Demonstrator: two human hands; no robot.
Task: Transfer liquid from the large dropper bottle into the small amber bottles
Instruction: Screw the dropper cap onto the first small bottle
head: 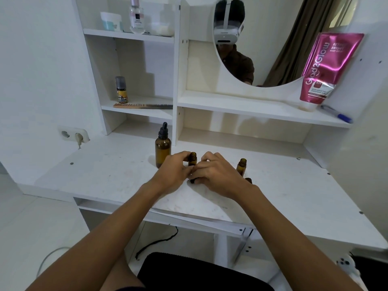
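Observation:
The large amber dropper bottle [163, 148] stands upright with its black dropper cap on, at the back of the white desk [109, 177]. Just right of it my left hand [175, 171] pinches a small open amber bottle [192, 159] that stands on the desk. My right hand [216, 175] lies close against the left, fingers curled over a small dark object [192, 181] that is mostly hidden. Another small open amber bottle [241, 165] stands right of my right hand. A third small bottle [248, 180] peeks out behind that wrist.
Shelves rise behind the desk with a small spray bottle [121, 89], a comb [142, 105], a pink tube [323, 68] and a blue pen [337, 114]. A round mirror [273, 38] hangs above. A wall socket [73, 134] is at left. A black stool [201, 271] is below.

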